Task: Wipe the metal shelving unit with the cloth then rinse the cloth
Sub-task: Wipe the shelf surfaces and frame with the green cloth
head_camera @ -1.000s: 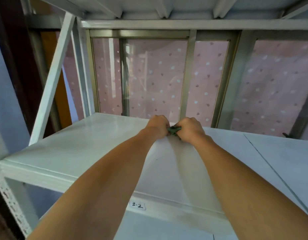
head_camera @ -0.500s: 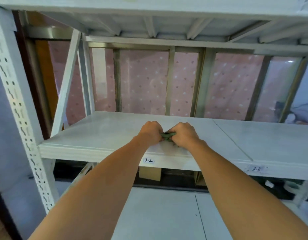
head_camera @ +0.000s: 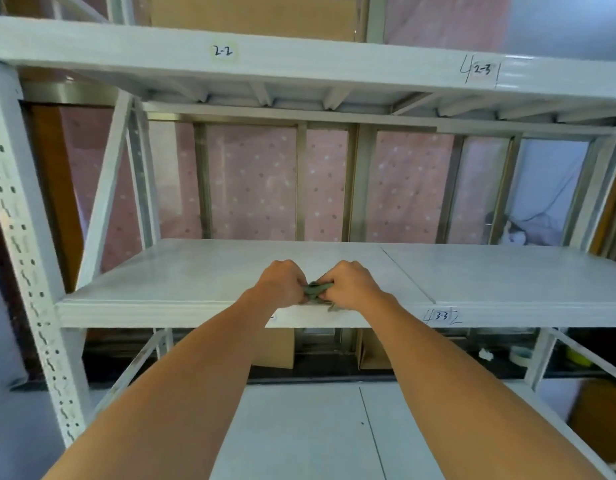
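A white metal shelving unit [head_camera: 168, 271] fills the view, with shelf edges labelled 2-2, 2-3 and 3-3. A small green cloth [head_camera: 314, 291] is bunched at the front edge of the middle shelf. My left hand [head_camera: 282, 284] and my right hand [head_camera: 351, 284] are both closed on the cloth, side by side, pressing it against the shelf's front lip. Most of the cloth is hidden inside my fists; a short corner hangs below the edge.
A perforated white upright [head_camera: 29, 271] stands at the left with a diagonal brace [head_camera: 105, 202] behind it. The upper shelf [head_camera: 299, 60] hangs overhead. A lower shelf [head_camera: 299, 431] lies beneath my arms. Cardboard boxes [head_camera: 275, 348] and small items sit behind it.
My hands have drawn the cloth from the back of the middle shelf forward to its front edge. The view has pulled back and tilted up, showing the upper shelf and the lower one.
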### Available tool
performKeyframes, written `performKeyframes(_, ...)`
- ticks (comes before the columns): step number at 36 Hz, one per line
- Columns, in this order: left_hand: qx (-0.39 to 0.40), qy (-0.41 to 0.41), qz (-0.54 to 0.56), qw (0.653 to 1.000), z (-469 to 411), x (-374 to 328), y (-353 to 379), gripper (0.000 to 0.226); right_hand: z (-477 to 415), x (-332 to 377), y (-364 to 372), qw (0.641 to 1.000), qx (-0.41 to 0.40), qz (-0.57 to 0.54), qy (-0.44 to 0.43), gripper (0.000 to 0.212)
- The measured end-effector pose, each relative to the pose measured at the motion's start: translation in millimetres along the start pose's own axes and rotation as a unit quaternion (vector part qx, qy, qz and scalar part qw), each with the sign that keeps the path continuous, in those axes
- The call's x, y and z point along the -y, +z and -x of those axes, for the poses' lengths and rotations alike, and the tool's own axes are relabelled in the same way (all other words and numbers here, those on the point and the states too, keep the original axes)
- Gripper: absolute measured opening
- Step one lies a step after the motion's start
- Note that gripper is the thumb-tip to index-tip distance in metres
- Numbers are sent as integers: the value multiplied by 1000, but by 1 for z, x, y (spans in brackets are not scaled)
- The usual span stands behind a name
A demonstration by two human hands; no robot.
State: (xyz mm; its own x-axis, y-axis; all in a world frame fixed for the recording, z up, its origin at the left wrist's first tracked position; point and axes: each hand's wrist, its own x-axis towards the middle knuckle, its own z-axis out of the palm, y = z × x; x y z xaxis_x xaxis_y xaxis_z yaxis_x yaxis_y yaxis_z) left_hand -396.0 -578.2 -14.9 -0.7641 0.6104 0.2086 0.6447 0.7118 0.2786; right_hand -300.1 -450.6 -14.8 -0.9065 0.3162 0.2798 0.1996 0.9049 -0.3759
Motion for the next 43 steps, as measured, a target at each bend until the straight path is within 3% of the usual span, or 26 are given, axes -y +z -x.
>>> performKeyframes(20,-16,-24,-16,999,-112,-55,36,24,-100,-94,-8,1000,-5,-22,16,35)
performKeyframes(43,-33,-61,-53,996,-288,-20,67,18,-277,-143,27,1000,-12,-3,-27,32)
